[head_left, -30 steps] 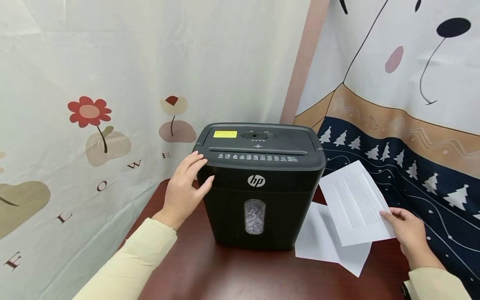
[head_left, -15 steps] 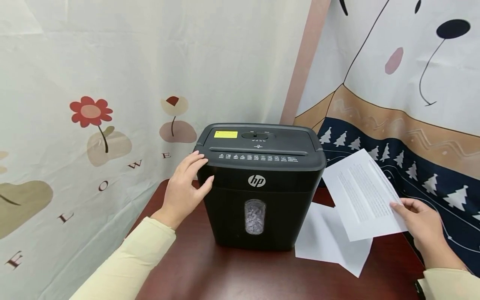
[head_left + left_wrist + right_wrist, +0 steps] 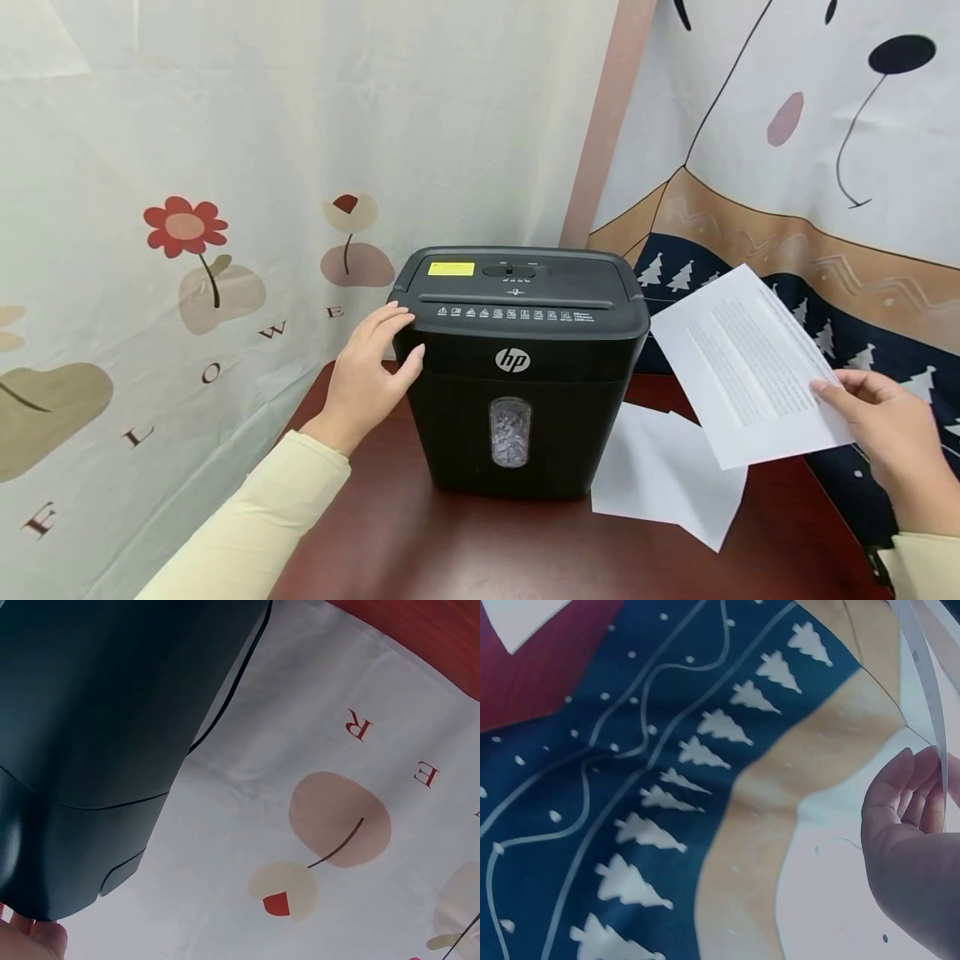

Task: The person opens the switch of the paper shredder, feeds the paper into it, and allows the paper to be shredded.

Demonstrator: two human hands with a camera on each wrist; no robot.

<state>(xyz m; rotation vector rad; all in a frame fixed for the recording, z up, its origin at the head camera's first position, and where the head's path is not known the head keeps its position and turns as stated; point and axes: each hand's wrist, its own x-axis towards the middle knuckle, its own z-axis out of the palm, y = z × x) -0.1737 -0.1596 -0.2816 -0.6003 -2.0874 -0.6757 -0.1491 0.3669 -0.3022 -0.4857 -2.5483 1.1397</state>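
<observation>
A black HP paper shredder (image 3: 465,417) stands upright on the table, with paper shreds behind its front window (image 3: 510,433). My left hand (image 3: 365,375) rests on the left end of its top, fingers lightly spread on the edge and thumb at the front. In the left wrist view only the fingertips (image 3: 49,937) show against the shredder's dark side. On the right, my right hand (image 3: 892,425) pinches a printed sheet of paper (image 3: 750,367) by its edge, thumb on the printed face. The right wrist view shows that sheet nearly edge-on (image 3: 930,682), held by the curled fingers.
Other white sheets (image 3: 660,475) lie on the dark red table (image 3: 480,550), right of the shredder. A pale curtain (image 3: 247,125) with flower prints hangs behind and to the left. Another curtain (image 3: 757,200), printed with trees, hangs close behind the right hand. A power cord (image 3: 236,682) runs behind the shredder.
My right hand has moved up and to the right, lifting the printed sheet farther above the sheets on the table. My left hand has stayed on the shredder.
</observation>
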